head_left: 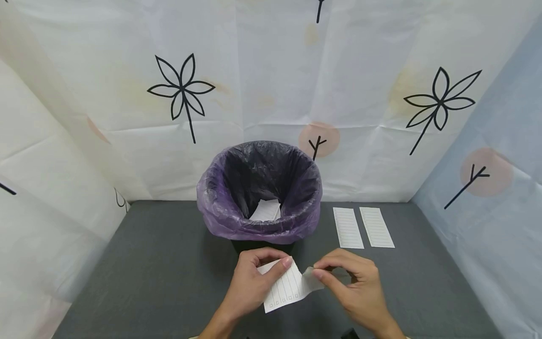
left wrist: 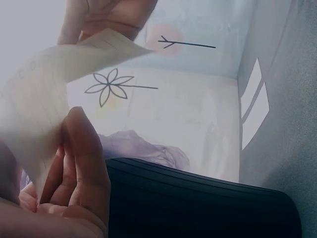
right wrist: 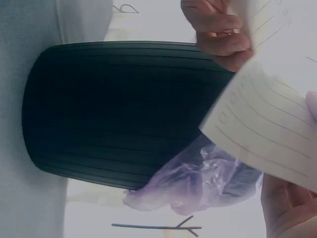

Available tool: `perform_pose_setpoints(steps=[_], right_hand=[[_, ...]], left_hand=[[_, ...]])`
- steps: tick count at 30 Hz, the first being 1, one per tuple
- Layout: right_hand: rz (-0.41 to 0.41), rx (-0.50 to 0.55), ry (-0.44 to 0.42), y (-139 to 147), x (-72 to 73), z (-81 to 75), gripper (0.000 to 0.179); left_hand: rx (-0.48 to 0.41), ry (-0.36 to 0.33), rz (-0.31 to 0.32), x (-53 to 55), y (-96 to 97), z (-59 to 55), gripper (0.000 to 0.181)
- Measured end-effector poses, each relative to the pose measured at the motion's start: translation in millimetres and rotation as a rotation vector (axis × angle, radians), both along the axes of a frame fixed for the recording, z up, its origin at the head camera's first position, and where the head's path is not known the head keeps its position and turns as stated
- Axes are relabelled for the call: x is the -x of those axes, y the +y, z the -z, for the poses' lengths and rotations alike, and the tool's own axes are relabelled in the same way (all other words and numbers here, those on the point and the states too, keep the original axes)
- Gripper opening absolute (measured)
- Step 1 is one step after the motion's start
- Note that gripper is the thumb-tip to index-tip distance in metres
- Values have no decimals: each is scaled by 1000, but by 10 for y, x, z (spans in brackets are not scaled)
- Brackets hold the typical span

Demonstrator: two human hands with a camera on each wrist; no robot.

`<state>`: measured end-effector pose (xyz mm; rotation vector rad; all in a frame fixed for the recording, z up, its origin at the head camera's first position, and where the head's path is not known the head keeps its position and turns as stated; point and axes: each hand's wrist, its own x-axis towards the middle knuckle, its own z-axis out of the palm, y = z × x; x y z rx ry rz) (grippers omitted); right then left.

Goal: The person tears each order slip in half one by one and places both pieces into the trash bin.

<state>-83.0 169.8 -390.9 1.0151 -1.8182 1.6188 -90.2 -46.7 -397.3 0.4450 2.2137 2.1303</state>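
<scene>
A lined paper sheet (head_left: 282,293) with a row of small printed boxes is held in front of the bin. My left hand (head_left: 251,282) pinches its left part between thumb and fingers. At the other end my right hand (head_left: 357,285) pinches a corner, where the sheet bends and twists. A notch, perhaps a tear, shows in the upper edge between the hands; how deep it runs I cannot tell. From the right wrist, the sheet's printed lines (right wrist: 262,116) face the camera. The left wrist view shows the sheet (left wrist: 39,94) curving between both hands.
Just beyond the hands stands a dark ribbed bin (right wrist: 114,114) lined with a purple plastic bag (head_left: 205,197). White paper pieces (head_left: 267,210) lie inside it. Two lined sheets, a left one (head_left: 348,228) and a right one (head_left: 377,227), lie on the grey table (head_left: 169,273). Patterned cloth (head_left: 271,99) hangs behind.
</scene>
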Motion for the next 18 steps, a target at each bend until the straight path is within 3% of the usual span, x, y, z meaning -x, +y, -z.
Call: perform_pose_setpoints(steps=[5, 11, 18], right_hand=[[-61, 88, 38, 26, -33, -109, 24], [-127, 203, 117, 35, -74, -243, 17], [-146, 306, 164, 65, -111, -334, 12]], left_hand=[[-22, 2, -39, -1, 1, 7, 12], [-91, 20, -77, 9, 9, 41, 15], [-117, -22, -165, 19, -1, 74, 12]])
